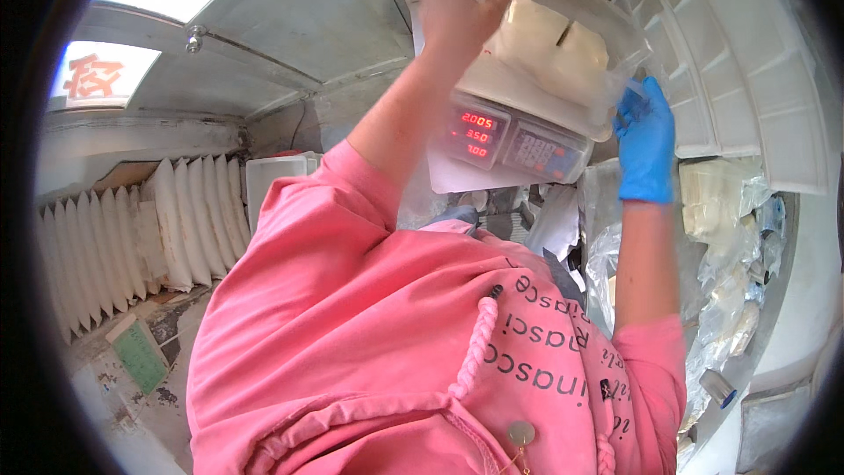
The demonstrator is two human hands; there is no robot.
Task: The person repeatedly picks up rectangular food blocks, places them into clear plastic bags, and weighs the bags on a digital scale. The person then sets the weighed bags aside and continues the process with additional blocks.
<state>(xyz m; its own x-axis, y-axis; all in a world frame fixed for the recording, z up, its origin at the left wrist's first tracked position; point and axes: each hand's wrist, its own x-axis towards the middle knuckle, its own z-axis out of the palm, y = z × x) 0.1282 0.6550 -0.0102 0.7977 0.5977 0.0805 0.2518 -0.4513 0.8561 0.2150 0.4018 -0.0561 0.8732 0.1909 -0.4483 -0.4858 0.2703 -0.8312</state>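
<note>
A clear plastic bag [615, 9] with pale cream slabs [549, 48] that look like tofu lies on a digital scale [527, 142] at the top of the head view. One slab has a dark slit near its upper edge. My bare left hand [466, 13] pinches the bag's edge at the far left side of the slabs. At the right side, my right hand [646, 136], in a blue glove, has its curled fingers on the bag's other edge. Both hands are slightly blurred. The slabs rest between them, over the scale's pan.
White ribbed trays or crates [712, 62] stand to the right of the scale. Below them lies a heap of bagged pale goods [721, 237]. Several puffed white packs [189, 220] line the left side, near a green-and-white card [138, 356]. A metal-framed window panel [308, 13] is at the upper left.
</note>
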